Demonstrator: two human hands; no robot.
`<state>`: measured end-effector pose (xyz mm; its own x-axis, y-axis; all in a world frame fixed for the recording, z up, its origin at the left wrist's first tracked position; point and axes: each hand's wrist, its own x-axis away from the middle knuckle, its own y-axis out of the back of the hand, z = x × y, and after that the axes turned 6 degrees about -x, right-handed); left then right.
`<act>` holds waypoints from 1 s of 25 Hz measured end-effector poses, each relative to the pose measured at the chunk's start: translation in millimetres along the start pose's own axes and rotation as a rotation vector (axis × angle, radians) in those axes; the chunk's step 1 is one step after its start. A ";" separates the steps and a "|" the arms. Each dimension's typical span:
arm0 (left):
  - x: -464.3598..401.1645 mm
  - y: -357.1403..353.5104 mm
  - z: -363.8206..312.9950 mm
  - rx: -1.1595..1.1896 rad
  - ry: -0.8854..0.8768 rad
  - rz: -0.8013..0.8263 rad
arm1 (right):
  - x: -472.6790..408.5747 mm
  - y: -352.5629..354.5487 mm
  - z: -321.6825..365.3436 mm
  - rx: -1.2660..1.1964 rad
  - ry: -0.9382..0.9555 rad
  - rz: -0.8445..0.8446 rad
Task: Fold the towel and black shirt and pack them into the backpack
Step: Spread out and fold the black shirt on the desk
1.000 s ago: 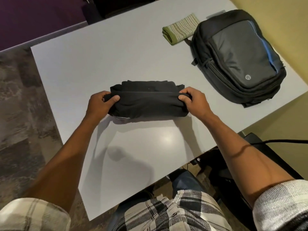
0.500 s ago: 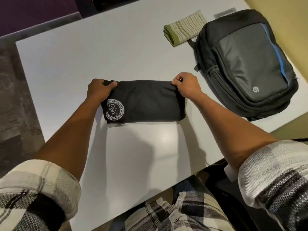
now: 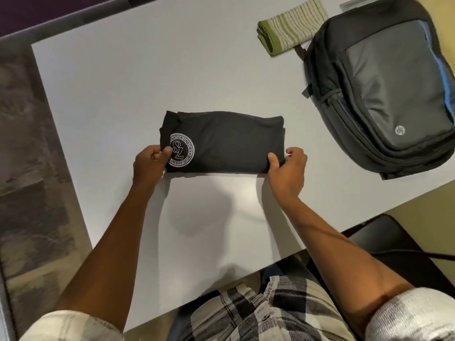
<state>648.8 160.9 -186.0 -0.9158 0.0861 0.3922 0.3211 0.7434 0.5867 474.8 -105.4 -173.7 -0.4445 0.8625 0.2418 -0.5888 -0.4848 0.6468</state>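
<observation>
The soft black cotton shirt with a round white printed badge (image 3: pixel 222 142) is lying folded into a compact rectangle on the flat grey table (image 3: pixel 118 94). The left hand (image 3: pixel 150 163) is pinching the near left corner, thumb on top beside the badge and fingers curled beneath. The right hand (image 3: pixel 288 168) is gripping the near right corner the same way, thumb pressed on the cloth and fingers wrapped under the edge.

To do this step well, both hands should be keeping even tension across the near edge so the layers are not slipping apart. The next fold, or the lift, is best made with both corners rising together.

Far beyond the right fingers, the green striped folded towel (image 3: pixel 290 25) is resting just beside the dark grey zipped backpack (image 3: pixel 384 89), which is looking closed and will likely need opening first.
</observation>
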 end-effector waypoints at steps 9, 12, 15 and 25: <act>16.4 5.2 17.7 0.102 0.148 -0.102 | -19.4 8.7 -3.8 0.006 0.014 0.064; 22.9 8.0 -3.9 -0.020 -0.139 -0.339 | -25.6 11.5 5.6 -0.035 0.076 -0.010; 7.8 6.1 -37.7 -0.135 -0.252 -0.222 | -41.9 8.8 22.8 -0.044 0.080 -0.013; -30.0 -2.5 -57.9 0.365 0.246 -0.013 | -73.9 1.2 39.0 -0.037 0.075 0.143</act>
<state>689.4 118.0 -158.2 -0.8202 -0.0522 0.5697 0.1634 0.9330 0.3207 533.3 -164.1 -162.6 -0.5742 0.7715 0.2740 -0.5394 -0.6082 0.5824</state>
